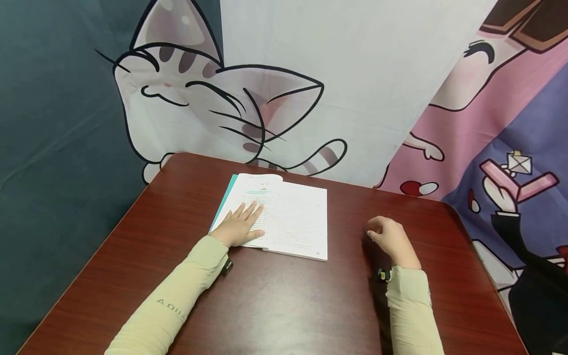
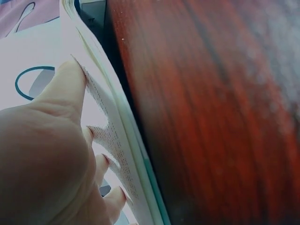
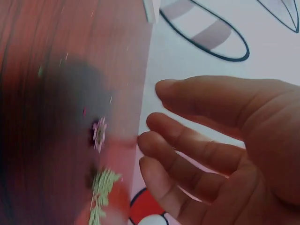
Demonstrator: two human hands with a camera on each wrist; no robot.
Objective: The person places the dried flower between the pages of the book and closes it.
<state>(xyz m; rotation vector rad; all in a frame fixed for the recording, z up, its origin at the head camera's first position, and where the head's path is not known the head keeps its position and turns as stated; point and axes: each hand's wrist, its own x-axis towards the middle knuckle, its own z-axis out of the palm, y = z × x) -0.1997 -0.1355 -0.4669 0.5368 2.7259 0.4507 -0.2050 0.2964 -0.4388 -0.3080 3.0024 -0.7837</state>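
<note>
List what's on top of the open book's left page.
Left grip, fingers spread, rests on the left page; print shows around it. Whatever lies under the palm is covered.

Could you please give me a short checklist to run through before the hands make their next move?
1. Book open on the table: ok, it lies with its pages facing up.
2. Left hand on the book: ok, it rests on the left page.
3. Right hand free: ok, nothing shows in its grasp.
4. Pink flower held: not ok, it lies on the table in the right wrist view.
5. Green leaf sprig held: not ok, it lies near the flower, cut off by the frame edge.
6. Print readable: cannot tell what it says, it is too small.
</note>
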